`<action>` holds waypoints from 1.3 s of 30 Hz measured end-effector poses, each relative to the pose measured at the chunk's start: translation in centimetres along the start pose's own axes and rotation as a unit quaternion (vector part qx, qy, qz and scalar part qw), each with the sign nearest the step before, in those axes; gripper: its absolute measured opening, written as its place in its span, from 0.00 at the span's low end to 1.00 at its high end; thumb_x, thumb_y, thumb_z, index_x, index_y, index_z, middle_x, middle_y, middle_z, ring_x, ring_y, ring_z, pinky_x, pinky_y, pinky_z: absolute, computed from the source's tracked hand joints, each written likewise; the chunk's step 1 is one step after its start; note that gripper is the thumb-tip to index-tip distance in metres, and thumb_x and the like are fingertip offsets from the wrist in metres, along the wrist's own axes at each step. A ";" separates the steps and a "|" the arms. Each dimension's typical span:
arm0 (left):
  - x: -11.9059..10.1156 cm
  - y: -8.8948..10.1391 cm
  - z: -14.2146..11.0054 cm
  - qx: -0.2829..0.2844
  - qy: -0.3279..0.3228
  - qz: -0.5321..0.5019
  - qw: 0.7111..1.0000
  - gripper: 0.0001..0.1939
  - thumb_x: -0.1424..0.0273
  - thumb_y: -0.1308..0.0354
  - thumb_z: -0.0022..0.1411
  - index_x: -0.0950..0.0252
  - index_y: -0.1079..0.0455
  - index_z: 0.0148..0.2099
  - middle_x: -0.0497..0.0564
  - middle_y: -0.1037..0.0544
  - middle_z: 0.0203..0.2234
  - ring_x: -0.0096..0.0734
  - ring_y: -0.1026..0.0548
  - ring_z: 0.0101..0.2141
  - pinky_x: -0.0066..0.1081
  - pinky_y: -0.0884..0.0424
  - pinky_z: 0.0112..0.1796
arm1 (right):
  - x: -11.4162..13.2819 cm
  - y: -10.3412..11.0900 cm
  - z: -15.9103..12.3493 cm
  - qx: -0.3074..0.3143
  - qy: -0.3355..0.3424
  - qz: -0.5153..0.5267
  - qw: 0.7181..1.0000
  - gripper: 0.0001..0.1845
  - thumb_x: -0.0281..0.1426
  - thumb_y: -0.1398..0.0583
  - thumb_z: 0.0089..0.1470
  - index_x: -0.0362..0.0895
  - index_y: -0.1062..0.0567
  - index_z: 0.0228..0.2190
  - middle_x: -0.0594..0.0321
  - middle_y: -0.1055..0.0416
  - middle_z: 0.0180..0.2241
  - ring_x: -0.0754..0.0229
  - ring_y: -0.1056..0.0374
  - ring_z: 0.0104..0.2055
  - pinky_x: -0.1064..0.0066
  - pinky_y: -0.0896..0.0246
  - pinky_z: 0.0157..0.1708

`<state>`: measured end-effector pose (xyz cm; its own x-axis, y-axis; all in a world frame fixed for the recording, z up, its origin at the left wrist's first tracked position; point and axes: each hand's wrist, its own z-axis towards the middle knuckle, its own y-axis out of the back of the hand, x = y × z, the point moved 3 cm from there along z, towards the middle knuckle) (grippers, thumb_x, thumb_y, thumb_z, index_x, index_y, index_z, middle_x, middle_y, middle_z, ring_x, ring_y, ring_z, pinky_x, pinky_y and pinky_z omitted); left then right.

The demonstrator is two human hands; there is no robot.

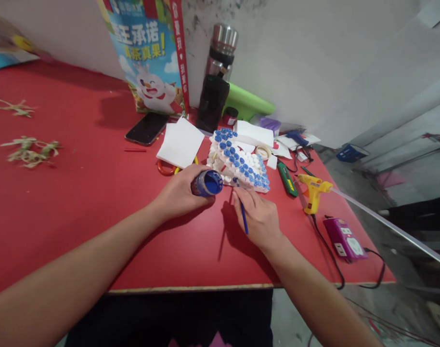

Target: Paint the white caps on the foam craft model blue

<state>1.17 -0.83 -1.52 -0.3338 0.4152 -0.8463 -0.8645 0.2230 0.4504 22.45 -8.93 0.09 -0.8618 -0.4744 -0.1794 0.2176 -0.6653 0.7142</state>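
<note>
My left hand (184, 192) is wrapped round a small jar of blue paint (207, 183), its open mouth tipped toward me. In my right hand (258, 217) is a thin paintbrush with a blue handle (244, 218), pinched between the fingers. The brush tip is at the near lower edge of a white craft piece (241, 161) covered in small round bumps. Many of those bumps are blue along the top and right side; others are white. Whether the bristles touch the piece I cannot tell.
Behind stand a printed bag (151, 62), a steel bottle (223, 43) and a black phone-like object (213, 103). A phone (147, 128) and white paper (180, 142) lie left. To the right are a green cutter (287, 180), yellow glue gun (314, 193) and purple power box (345, 238) with cords.
</note>
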 end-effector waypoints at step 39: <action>-0.1 0.2 0.0 0.006 0.017 0.008 1.000 0.31 0.62 0.25 0.53 0.60 0.23 0.60 0.57 0.16 0.56 0.54 0.18 0.56 0.52 0.24 0.62 | -0.2 0.7 0.1 -0.014 -0.008 0.033 0.999 0.06 0.24 0.41 0.75 0.40 0.24 0.48 0.54 0.13 0.37 0.61 0.19 0.31 0.68 0.34 0.29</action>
<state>1.02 -0.85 -1.39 -0.3608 0.3892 -0.8475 -0.8539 0.2276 0.4681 22.75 -9.20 0.72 -0.8523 -0.5085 -0.1223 0.2866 -0.6497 0.7041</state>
